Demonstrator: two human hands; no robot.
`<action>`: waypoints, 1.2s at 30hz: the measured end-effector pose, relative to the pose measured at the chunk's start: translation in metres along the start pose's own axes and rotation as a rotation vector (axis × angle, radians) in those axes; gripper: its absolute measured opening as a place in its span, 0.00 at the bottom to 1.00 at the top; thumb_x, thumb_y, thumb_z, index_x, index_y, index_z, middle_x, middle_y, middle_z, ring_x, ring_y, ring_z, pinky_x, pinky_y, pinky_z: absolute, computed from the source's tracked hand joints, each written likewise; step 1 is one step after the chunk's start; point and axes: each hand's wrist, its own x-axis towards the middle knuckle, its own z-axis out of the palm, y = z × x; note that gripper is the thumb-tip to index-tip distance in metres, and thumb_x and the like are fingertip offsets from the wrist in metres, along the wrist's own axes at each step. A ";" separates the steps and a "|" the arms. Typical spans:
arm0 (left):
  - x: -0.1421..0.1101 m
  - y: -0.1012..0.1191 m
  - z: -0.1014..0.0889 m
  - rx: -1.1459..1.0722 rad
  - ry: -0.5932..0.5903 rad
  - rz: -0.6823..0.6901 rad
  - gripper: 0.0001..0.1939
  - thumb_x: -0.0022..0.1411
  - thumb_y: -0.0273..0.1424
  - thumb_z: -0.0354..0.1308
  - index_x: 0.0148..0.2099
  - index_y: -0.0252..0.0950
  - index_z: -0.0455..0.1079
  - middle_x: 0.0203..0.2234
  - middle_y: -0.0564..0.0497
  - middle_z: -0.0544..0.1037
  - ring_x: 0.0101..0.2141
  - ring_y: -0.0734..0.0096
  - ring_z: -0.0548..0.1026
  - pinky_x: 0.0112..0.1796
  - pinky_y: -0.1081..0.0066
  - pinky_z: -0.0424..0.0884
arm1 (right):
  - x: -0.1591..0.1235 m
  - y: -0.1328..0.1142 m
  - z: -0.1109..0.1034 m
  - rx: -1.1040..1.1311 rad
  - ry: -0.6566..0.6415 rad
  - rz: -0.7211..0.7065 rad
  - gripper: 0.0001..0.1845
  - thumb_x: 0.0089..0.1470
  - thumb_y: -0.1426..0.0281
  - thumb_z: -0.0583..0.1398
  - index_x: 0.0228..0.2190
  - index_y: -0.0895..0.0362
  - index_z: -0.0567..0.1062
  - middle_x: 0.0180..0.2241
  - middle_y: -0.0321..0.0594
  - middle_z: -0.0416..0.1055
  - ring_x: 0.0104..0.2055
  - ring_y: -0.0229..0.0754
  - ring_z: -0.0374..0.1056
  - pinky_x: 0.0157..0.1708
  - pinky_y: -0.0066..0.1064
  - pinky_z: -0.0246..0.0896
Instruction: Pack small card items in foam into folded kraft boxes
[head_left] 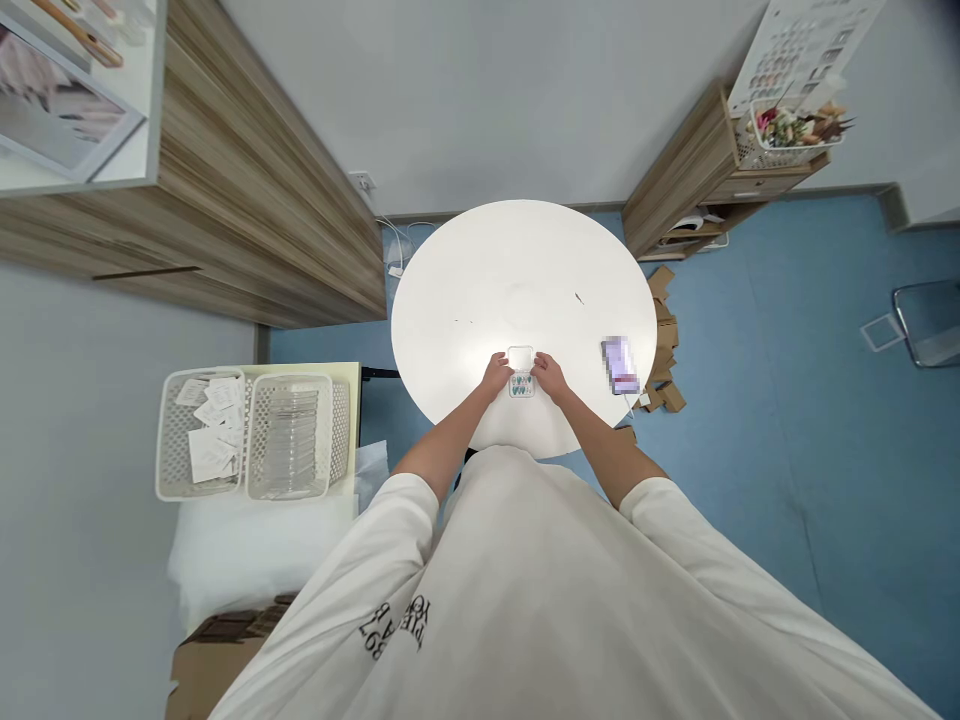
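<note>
A small clear plastic case [520,357] lies opened out flat near the front of the round white table [517,260]. In its near half sit several teal and pale nail-shaped pieces [521,384], which look like press-on nails. My left hand [497,373] grips the left side of the case around the hinge line, fingers bent. On the opposite side my right hand [550,375] holds the case in the same way. The fingertips are small and partly hidden, so the exact contact is hard to make out.
A blurred purple phone-like object [620,365] with a cable lies at the table's right. Left stand white baskets, one with cards [214,440], one with stacked clear cases [291,440]. Wooden cabinets [300,180] flank the table. Cardboard pieces [664,345] lie on the floor.
</note>
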 end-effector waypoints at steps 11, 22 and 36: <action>-0.012 -0.002 -0.011 0.116 -0.019 0.091 0.38 0.50 0.22 0.60 0.65 0.38 0.64 0.54 0.42 0.72 0.49 0.59 0.74 0.48 0.65 0.71 | -0.016 0.002 -0.002 -0.009 -0.091 -0.011 0.41 0.49 0.66 0.63 0.65 0.53 0.63 0.61 0.48 0.65 0.60 0.50 0.66 0.61 0.43 0.62; -0.035 -0.033 -0.016 0.043 0.001 0.187 0.23 0.53 0.20 0.56 0.52 0.36 0.70 0.52 0.42 0.75 0.51 0.62 0.74 0.51 0.63 0.71 | -0.050 0.010 -0.006 0.057 -0.093 -0.011 0.34 0.54 0.62 0.58 0.62 0.50 0.67 0.63 0.44 0.65 0.62 0.49 0.63 0.62 0.45 0.60; -0.083 -0.061 -0.013 0.380 -0.035 0.228 0.24 0.61 0.22 0.50 0.58 0.37 0.69 0.60 0.42 0.71 0.60 0.57 0.70 0.58 0.58 0.68 | -0.073 0.054 -0.010 -0.362 -0.124 -0.184 0.29 0.60 0.63 0.53 0.62 0.53 0.69 0.64 0.44 0.64 0.63 0.50 0.63 0.64 0.45 0.57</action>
